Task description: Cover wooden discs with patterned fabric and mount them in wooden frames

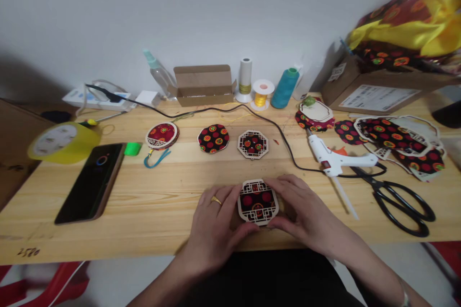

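Near the table's front edge, an octagonal ornament has a pale lattice frame over dark red-patterned fabric. My left hand grips its left side, thumb at the lower edge, a gold ring on one finger. From the right, my right hand closes on the opposite edge with thumb and fingers. Just beyond lie a similar framed octagon and a fabric-covered piece. Farther left is a round framed ornament with a blue cord.
A white glue gun and black-handled scissors lie right, with fabric pieces behind. A black cable crosses the table. At left are a phone and yellow tape. Teal thread and a small box stand behind.
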Demonstrator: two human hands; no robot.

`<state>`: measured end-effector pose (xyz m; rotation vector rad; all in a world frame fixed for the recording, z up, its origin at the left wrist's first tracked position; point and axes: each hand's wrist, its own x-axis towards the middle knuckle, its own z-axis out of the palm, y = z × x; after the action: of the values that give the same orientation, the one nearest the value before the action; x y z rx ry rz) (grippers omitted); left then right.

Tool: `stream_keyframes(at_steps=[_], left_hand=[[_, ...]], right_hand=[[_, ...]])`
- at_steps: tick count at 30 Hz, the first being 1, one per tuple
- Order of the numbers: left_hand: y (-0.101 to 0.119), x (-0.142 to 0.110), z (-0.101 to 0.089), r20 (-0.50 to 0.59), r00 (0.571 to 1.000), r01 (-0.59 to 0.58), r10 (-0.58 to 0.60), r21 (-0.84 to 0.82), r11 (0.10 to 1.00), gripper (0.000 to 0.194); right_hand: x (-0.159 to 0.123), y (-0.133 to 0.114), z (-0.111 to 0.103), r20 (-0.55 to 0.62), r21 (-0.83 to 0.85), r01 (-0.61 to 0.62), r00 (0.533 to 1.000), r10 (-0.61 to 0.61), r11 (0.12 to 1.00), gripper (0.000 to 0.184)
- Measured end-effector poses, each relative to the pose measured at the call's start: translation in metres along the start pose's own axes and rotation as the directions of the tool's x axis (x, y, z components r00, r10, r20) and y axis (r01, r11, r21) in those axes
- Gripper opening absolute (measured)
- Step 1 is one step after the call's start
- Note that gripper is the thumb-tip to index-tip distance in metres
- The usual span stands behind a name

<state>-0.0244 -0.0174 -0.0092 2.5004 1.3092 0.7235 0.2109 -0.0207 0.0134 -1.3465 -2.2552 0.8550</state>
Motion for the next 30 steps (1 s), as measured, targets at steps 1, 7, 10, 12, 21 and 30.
stream_keyframes(at_steps=[1,7,10,12,21,30], left_hand=[[-0.0001,0.0,0.0002,0.002,1.0,0.0,0.0,-0.001,1.0,0.066],[0.0001,0.0009,0.0001,0.028,0.999,0.021,-0.021,0.004,1.0,0.067],[0.0003,0.0009,-0.0003,0.041,0.999,0.032,-0.032,0.006,0.999,0.069],[0.0005,0.0003,-0.0001,0.048,0.998,0.044,-0.044,0.006,0.999,0.07],[-0.0023,-0.0051,0.0026,0.058,0.997,0.045,-0.045,-0.005,0.999,0.082],[0.0036,-0.0005,0.001,0.084,0.996,0.01,-0.016,0.074,0.997,0.077]], right_hand=[[0.0,0.0,0.0,-0.001,0.0,-0.001,1.0,0.001,1.0,0.063],[-0.001,-0.0002,0.0004,-0.014,-0.012,0.006,1.0,-0.006,1.0,0.062],[-0.0011,-0.0005,0.001,-0.014,-0.011,0.005,1.0,-0.005,1.0,0.06],[-0.001,-0.001,0.0014,-0.014,-0.007,-0.001,1.0,0.001,1.0,0.061],[-0.0012,-0.0061,0.0008,-0.007,0.037,-0.033,0.999,0.034,0.999,0.062],[-0.0022,-0.0045,0.0027,-0.006,0.039,-0.038,0.999,0.038,0.999,0.063]])
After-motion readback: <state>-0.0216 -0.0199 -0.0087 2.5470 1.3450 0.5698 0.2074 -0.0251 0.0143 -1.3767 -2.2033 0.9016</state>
